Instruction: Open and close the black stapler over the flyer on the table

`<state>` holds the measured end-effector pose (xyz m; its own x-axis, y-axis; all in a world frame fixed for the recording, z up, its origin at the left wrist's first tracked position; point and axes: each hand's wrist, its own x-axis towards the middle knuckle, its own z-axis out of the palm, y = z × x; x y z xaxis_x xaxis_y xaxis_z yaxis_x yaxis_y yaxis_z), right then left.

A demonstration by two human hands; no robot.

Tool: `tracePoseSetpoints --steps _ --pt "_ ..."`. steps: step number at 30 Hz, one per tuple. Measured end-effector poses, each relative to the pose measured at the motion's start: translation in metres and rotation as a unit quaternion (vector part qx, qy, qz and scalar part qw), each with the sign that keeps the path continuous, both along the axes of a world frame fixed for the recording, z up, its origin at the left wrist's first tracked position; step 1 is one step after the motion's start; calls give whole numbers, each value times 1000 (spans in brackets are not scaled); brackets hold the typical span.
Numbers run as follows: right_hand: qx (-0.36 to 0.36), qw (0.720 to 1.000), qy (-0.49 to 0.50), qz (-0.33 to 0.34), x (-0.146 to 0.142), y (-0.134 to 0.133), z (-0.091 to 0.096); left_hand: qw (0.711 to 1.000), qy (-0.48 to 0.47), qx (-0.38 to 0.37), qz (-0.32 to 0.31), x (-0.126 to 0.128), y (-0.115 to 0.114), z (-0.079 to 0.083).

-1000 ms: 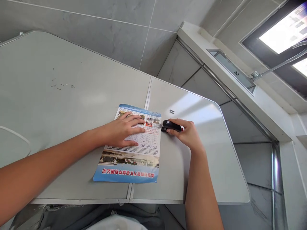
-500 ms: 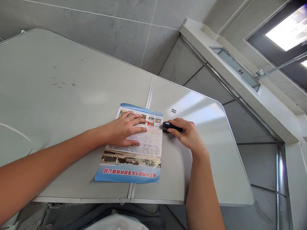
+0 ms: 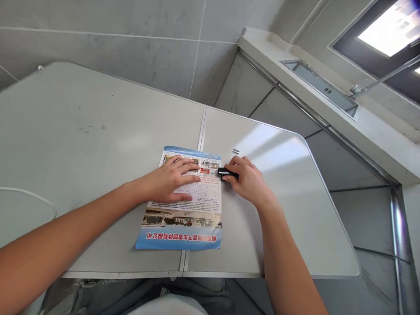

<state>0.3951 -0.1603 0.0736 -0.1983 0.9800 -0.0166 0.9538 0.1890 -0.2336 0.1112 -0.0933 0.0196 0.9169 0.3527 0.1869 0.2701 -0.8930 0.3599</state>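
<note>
A printed leaflet (image 3: 180,238), blue at both ends with red lettering upside down to me, lies flat on the white table. My left hand (image 3: 175,179) is spread palm-down on its upper left part, fingers pointing right. With thumb and fingers my right hand (image 3: 246,179) grips a small black stapler (image 3: 228,173) at the leaflet's right edge. The stapler's front end meets the paper; its rear is hidden in my hand. Rows of thin silvery marks that look like staples (image 3: 213,158) cover the leaflet's upper right edge.
Two short staple strips (image 3: 235,151) lie just above my right hand. The folding table (image 3: 275,232) has a metal seam (image 3: 202,127) running under the leaflet. Small dark marks (image 3: 88,130) dot its left half. Grey tiled wall (image 3: 131,48) stands behind.
The view has tilted slightly. My right hand has shifted a little and covers more of the stapler, which stays at the leaflet's right edge. My left hand rests in the same place.
</note>
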Motion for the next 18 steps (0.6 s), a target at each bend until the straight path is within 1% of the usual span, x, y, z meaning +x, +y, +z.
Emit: tracePoseSetpoints --steps 3,6,8,10,12,13,14,15,17,18 --pt "2 999 -52 -14 -12 1 -2 1000 0 0 -2 -1 2 3" --pt "20 999 -37 -7 -9 0 -5 1000 0 -2 2 -1 3 7" --pt "27 1000 -5 0 5 -1 -7 1000 3 -4 1 -2 4 9" --pt "-9 999 35 -14 25 -3 -8 1000 12 -5 3 -3 4 10" --pt "-43 996 54 -63 45 -4 -9 1000 19 -4 5 -3 3 11" --pt "-46 993 50 -99 53 -4 -9 1000 22 -2 5 -3 3 12" --pt "-34 989 40 -136 58 -4 -9 1000 24 0 4 -2 3 13" --pt "-9 984 28 -173 60 -3 -9 1000 23 3 4 -2 2 14" --pt "74 971 17 -227 57 -1 -8 1000 11 10 14 -1 2 16" --pt "119 964 32 -235 52 0 -7 1000 -6 10 29 -1 3 17"
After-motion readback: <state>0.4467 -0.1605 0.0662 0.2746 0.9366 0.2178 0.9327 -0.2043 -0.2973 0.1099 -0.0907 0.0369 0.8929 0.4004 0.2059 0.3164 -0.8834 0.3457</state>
